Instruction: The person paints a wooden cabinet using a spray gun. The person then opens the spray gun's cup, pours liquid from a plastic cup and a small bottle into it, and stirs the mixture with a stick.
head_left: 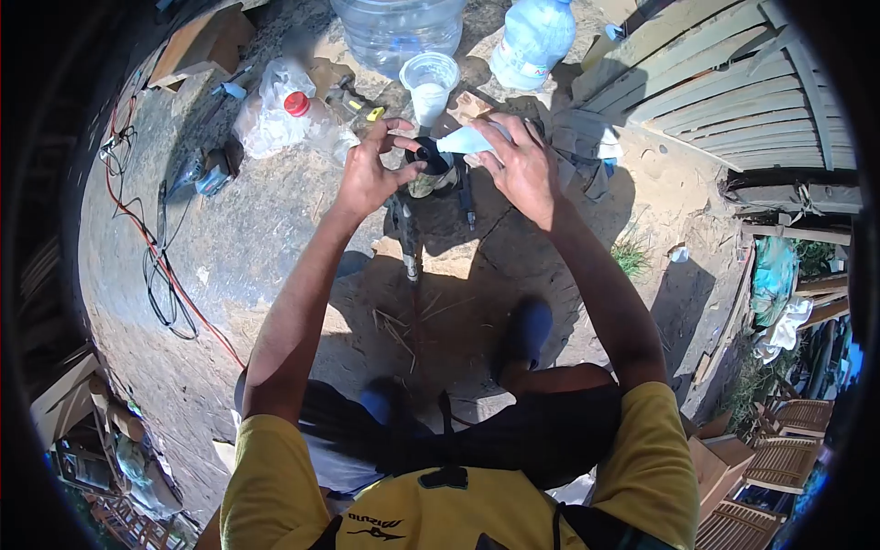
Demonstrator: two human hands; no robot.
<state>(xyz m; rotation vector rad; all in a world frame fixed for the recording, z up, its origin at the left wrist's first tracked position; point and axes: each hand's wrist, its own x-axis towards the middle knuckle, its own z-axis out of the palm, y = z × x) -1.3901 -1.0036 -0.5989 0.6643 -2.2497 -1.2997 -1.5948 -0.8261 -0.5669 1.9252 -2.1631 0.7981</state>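
Observation:
My right hand is closed around a pale bluish-white squeeze bottle, which lies tilted with its narrow end pointing left. The bottle's tip is at the top of a black cup. From the left, the thumb and forefinger of my left hand pinch a small black round part at the cup's near-left rim. Below the cup, a metal fitting points toward me; the body between them is partly in shadow. Just behind stands a translucent plastic cup with white stuff in it.
Behind are a large clear water jug and a blue-tinted bottle. A plastic bag and a red-capped bottle lie at left, near an orange cable. Wooden slats lean at right; wooden chairs stand lower right.

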